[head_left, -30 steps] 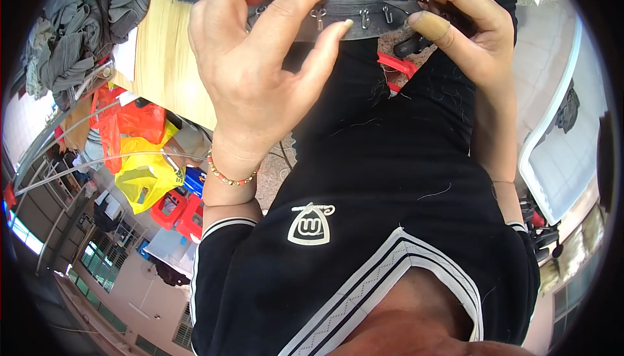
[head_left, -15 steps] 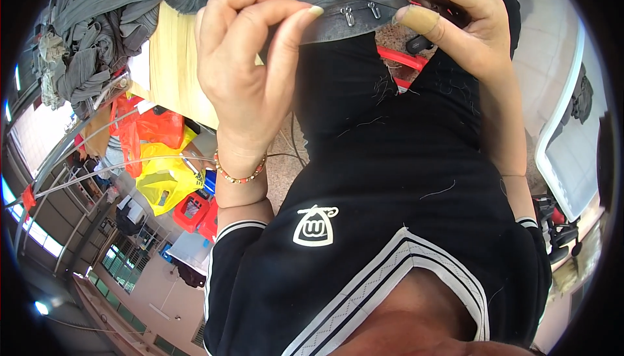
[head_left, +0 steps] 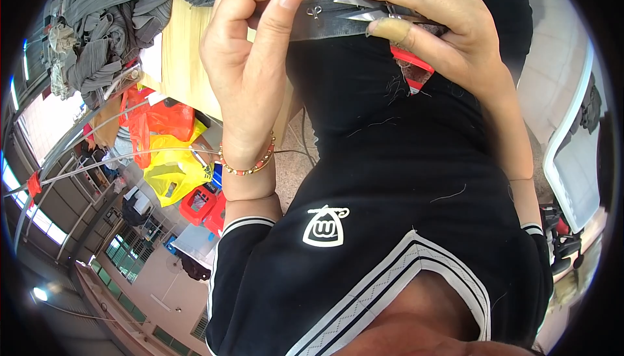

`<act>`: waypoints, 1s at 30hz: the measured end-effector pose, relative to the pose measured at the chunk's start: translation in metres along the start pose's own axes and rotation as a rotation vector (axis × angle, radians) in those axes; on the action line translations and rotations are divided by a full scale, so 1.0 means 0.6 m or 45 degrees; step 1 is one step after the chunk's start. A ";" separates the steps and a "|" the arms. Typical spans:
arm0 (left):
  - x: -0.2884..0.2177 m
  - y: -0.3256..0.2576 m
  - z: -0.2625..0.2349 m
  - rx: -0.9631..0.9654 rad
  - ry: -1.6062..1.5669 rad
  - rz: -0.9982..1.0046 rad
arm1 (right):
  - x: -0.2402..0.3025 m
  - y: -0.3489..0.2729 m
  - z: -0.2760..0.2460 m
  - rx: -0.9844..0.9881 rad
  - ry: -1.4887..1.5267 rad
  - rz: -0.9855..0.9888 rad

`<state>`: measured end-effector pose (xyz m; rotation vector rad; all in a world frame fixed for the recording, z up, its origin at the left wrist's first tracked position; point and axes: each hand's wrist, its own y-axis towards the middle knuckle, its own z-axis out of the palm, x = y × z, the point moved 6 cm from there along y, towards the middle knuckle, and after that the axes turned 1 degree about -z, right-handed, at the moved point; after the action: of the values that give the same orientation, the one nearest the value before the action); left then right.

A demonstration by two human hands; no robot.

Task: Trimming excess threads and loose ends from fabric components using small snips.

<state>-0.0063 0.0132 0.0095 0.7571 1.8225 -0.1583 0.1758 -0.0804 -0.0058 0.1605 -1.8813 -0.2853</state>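
Observation:
At the top middle, a dark grey ribbed garment [head_left: 331, 29] lies across my lap. A small metal hook [head_left: 314, 13] is fastened near its edge. My left hand [head_left: 250, 63] is raised beside the hook, thumb and forefinger pressed together; whatever is between them is too small to make out. On the other side, my right hand [head_left: 448, 24] grips a pair of thread snips [head_left: 365, 15], their two pointed blades apart and aimed toward the hook and my left fingertips. A tan bandage [head_left: 392, 29] wraps the right thumb. My palm hides most of the snips' handle.
A pale wooden board [head_left: 185, 50] is left of my lap, with heaped grey garments [head_left: 97, 63] beyond it. Lower down are a red plastic bag [head_left: 166, 122], a yellow bag [head_left: 170, 167] and a red stool [head_left: 197, 205]. A white tub [head_left: 575, 161] stands at right.
The snips' blades now show between my right thumb and fingers, pointing left. My left hand has risen slightly. Two hooks were visible on the garment before; one shows now.

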 end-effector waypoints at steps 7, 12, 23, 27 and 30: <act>0.009 0.001 0.004 -0.027 -0.176 -0.012 | 0.013 0.014 0.014 -0.045 -0.373 -0.243; 0.015 -0.002 0.003 -0.032 -0.229 -0.041 | 0.037 0.027 0.014 -0.014 -0.399 -0.161; 0.015 0.001 0.000 -0.002 -0.194 0.021 | 0.031 0.025 0.015 -0.071 -0.307 -0.190; -0.003 -0.001 -0.009 -0.029 -0.146 0.011 | 0.007 0.003 -0.012 -0.130 -0.159 -0.067; -0.055 -0.002 0.018 0.001 0.678 0.289 | -0.009 -0.016 -0.029 -0.231 -0.087 0.060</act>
<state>0.0081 -0.0062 0.0343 1.0726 2.2111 0.2117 0.1939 -0.0901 -0.0082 -0.0169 -1.9130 -0.4316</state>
